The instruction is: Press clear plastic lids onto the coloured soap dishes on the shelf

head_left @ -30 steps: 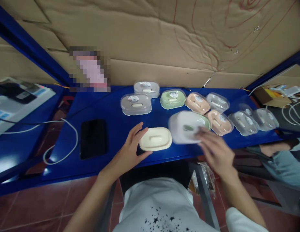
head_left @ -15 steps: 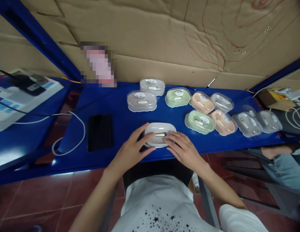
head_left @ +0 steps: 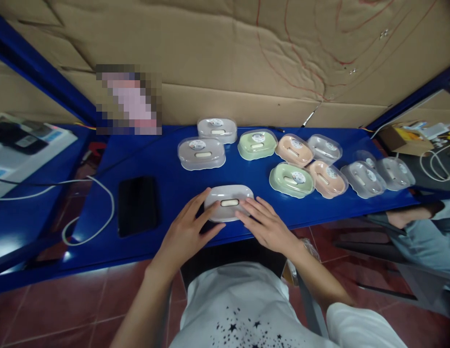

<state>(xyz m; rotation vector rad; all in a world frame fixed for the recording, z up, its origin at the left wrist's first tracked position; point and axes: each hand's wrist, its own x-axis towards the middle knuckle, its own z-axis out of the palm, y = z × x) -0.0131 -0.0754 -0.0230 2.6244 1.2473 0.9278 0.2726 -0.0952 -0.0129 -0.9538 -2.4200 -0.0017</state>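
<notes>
A cream soap box under a clear plastic lid [head_left: 228, 201] lies on the blue table [head_left: 174, 183] near its front edge. My left hand [head_left: 187, 233] rests on the box's left side, thumb at the front and fingers over the lid. My right hand [head_left: 267, 226] presses its spread fingers on the lid's right side. Both hands touch the box; neither lifts it.
Several lidded soap boxes stand further back: grey ones [head_left: 201, 153], green ones [head_left: 291, 179], peach ones [head_left: 327, 178] and clear ones [head_left: 363, 179]. A black phone [head_left: 137, 205] lies at the left beside a white cable [head_left: 97, 212]. Cardboard [head_left: 225, 58] backs the table. Another person's arm [head_left: 410, 217] shows at the right.
My right hand brought the clear lid from the right and set it over the cream box. Both hands now rest on the closed box.
</notes>
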